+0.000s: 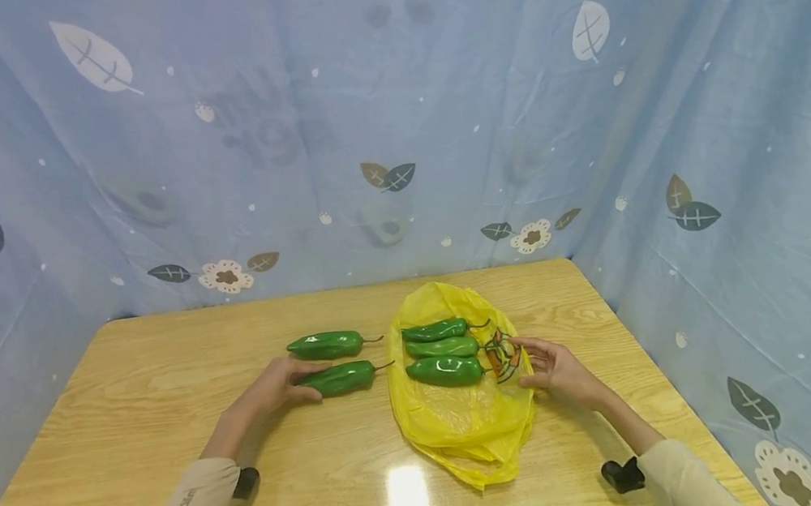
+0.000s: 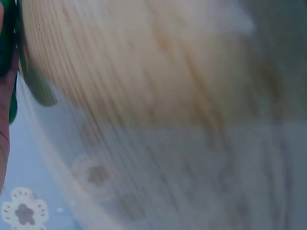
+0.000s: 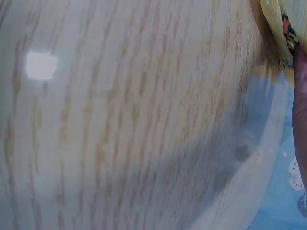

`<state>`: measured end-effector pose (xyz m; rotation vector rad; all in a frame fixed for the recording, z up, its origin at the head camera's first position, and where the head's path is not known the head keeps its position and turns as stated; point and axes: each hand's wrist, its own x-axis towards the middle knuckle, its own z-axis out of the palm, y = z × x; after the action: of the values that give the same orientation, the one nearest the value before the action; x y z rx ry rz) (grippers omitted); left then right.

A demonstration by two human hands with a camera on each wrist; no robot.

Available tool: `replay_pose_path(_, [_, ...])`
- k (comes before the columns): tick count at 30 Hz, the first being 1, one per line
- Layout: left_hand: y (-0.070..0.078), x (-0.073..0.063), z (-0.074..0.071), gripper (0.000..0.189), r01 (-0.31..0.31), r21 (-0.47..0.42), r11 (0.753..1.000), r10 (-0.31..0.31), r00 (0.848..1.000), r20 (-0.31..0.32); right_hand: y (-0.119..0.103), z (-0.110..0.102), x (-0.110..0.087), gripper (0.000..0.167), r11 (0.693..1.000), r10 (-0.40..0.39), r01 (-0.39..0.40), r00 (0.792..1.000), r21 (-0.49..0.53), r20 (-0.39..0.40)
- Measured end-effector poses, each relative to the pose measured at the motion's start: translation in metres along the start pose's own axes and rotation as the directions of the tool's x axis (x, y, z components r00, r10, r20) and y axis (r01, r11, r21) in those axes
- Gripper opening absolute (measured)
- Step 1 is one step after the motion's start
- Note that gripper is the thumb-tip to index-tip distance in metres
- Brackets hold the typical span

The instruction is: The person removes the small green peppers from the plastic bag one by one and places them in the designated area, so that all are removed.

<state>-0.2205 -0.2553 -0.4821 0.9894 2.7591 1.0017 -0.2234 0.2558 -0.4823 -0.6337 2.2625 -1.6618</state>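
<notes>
Two long green peppers lie left of a yellow plastic bag (image 1: 465, 418) in the head view. The nearer green pepper (image 1: 347, 378) has its tip between the thumb and fingers of my left hand (image 1: 272, 392), which grips it. Just behind lies the farther green pepper (image 1: 326, 344). Three more peppers, among them a front one (image 1: 446, 371), rest in a row on the flattened bag, stems to the right. My right hand (image 1: 559, 370) holds the bag's right edge beside a printed patch (image 1: 503, 355). Only slivers of each hand show in the wrist views.
All of this lies on a wooden table (image 1: 167, 365) with a glossy surface and a bright reflection near its front. A blue patterned curtain (image 1: 277, 135) hangs behind the table and along its sides. Dark wrist mounts (image 1: 623, 476) sit at both sleeve ends.
</notes>
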Motion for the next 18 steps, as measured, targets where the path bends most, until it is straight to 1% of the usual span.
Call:
replay_pose_path(2, [-0.003,-0.001,0.001,0.054,0.045,-0.037,0.998,-0.045,0.999,0.004,-0.002,0.001,-0.001,0.068,1.0,-0.008,0.008,1.0,0.004,-0.001])
replay_pose_path(4, [-0.005,-0.001,0.001,0.056,0.094,-0.09,0.991,-0.093,0.995,0.019,-0.003,0.001,-0.001,0.068,1.0,-0.012,0.012,1.0,0.012,-0.002])
replay_pose_path(7, [-0.008,-0.002,0.001,0.058,0.163,-0.201,0.966,-0.156,0.987,0.05,-0.003,0.002,-0.001,0.067,1.0,-0.006,0.006,1.0,0.017,-0.002])
replay_pose_path(11, [-0.011,-0.003,0.001,0.058,0.21,-0.311,0.927,-0.197,0.978,0.074,-0.001,0.002,0.0,0.068,1.0,0.008,-0.008,1.0,0.017,0.003])
replay_pose_path(16, [-0.012,-0.003,0.001,0.055,0.232,-0.368,0.9,-0.218,0.973,0.08,0.0,0.001,0.0,0.068,1.0,0.014,-0.014,1.0,0.004,-0.003])
replay_pose_path(18, [-0.012,-0.003,0.001,0.055,0.234,-0.374,0.897,-0.218,0.972,0.085,0.0,0.001,0.0,0.068,1.0,0.019,-0.019,1.0,0.002,-0.01])
